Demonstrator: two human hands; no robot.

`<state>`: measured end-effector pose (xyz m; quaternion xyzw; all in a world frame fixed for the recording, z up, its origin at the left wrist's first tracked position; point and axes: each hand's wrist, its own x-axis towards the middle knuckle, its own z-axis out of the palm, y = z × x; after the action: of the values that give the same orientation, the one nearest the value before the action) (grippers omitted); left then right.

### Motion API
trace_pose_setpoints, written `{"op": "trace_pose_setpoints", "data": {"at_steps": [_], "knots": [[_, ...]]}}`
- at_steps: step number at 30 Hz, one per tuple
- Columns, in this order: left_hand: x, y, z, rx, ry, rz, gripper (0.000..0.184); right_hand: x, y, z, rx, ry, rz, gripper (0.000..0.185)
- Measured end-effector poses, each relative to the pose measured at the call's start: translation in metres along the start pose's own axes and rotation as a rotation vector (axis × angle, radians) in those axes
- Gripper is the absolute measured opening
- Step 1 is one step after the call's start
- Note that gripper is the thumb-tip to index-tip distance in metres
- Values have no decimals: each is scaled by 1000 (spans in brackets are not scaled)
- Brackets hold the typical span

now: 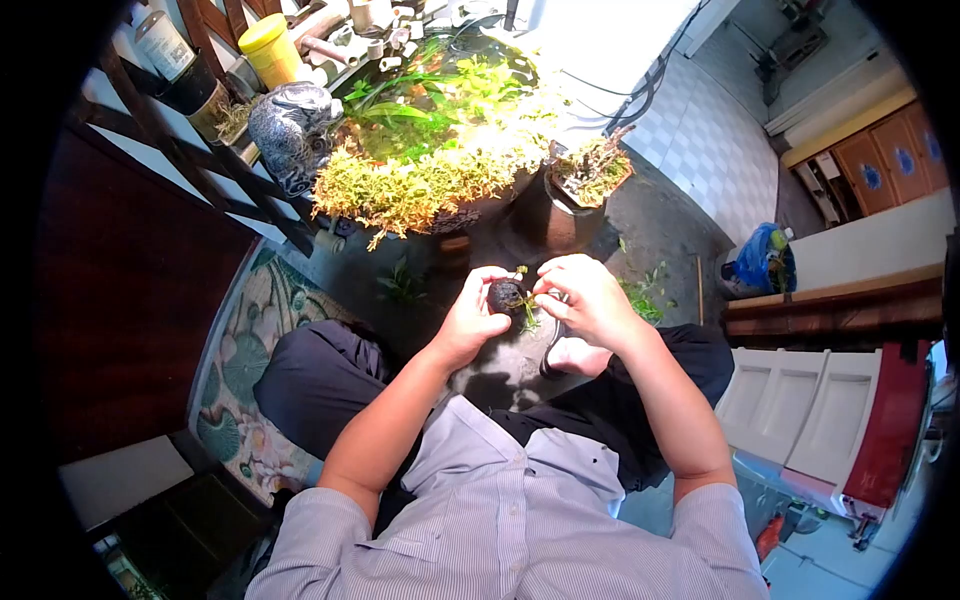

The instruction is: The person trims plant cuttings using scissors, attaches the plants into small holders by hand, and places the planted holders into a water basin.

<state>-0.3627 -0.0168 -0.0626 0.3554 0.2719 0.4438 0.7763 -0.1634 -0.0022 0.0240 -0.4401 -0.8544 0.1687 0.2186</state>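
Small, rounded, near-black clump (504,294), pot or packed ball (can't tell which), sits up in the air between the person's hands, over the lap-side gap between the knees. Left hand (468,318) is curled round its side, thumb near, fingers far. Right hand (592,300) has thumb and fingertips pinched on a thin, yellow-green leafy sprig (530,320) at the clump's right edge; exact contact is too small to read. Handling, my guess: clump light, possibly crumbly or damp, so cup the sides, don't squeeze. Sprig soft, easily snapped; take it low on the stem. Below: rough grey concrete floor (655,215), loose green cuttings (648,292) on it to the right. Ahead: moss-edged, plant-filled basin (410,195), strongly lit, with a brown glazed-looking pot (548,228) just beside it. Left of the basin, a grey, stone-like figure (288,130) and a yellow plastic tub (272,62). Far right, a blue plastic bag (762,255) and pale checkered tiles (712,145).
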Motion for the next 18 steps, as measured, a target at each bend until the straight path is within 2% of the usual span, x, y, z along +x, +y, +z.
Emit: {"op": "trace_pose_setpoints", "data": {"at_steps": [2, 4, 5, 7, 11, 13, 14, 15, 17, 18], "knots": [[0, -1, 0, -2, -1, -1, 59, -1, -1, -2, 28, -12, 31, 14], [1, 0, 1, -24, -15, -2, 60, -3, -1, -3, 253, -34, 219, 13], [1, 1, 2, -24, -16, 0, 60, -4, 2, -2, 251, -34, 217, 13], [1, 2, 3, -14, 4, -15, 59, -8, 9, 2, 534, -37, 450, 17], [1, 1, 0, -27, 12, -11, 60, -11, 20, -5, 702, 19, 619, 15], [1, 0, 0, -31, 19, -25, 60, -14, 42, -4, 624, 188, 709, 20], [1, 0, 0, -30, 19, -25, 60, -10, 46, -13, 519, 242, 787, 40], [1, 0, 0, -37, 17, -19, 60, -15, 62, -16, 369, 262, 820, 40], [1, -1, -2, 7, 10, 29, 59, -15, 68, -38, -51, -10, 956, 23], [1, -4, -3, -6, 5, 28, 59, -28, 87, -34, -126, 125, 752, 22]]}}
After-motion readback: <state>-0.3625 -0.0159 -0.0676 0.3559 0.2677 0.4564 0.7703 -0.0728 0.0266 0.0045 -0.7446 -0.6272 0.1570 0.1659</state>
